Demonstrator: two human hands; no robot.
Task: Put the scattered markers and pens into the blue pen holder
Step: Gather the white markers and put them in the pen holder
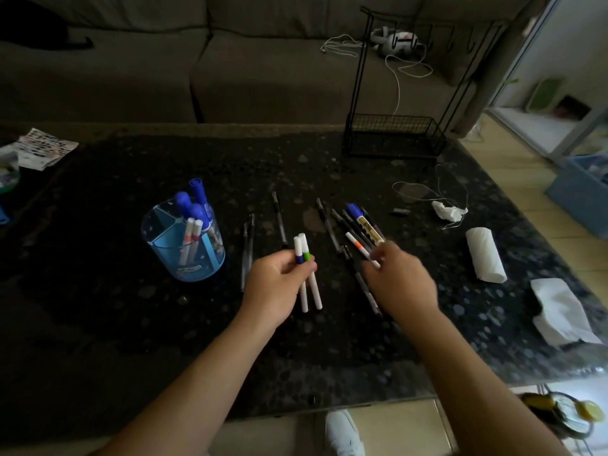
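Note:
The blue pen holder stands at the left of the dark table, holding several blue-capped markers and two white pens. My left hand grips two white pens, one with a blue band and one with a green band. My right hand is closed on a white pen with an orange band, at the near edge of a pile of dark pens. A blue-capped marker lies on that pile. More dark pens lie between the holder and the pile.
A black wire rack stands at the table's far right. A rolled white tissue, a crumpled tissue, a folded tissue and a thin cord lie on the right. A grey sofa is behind the table.

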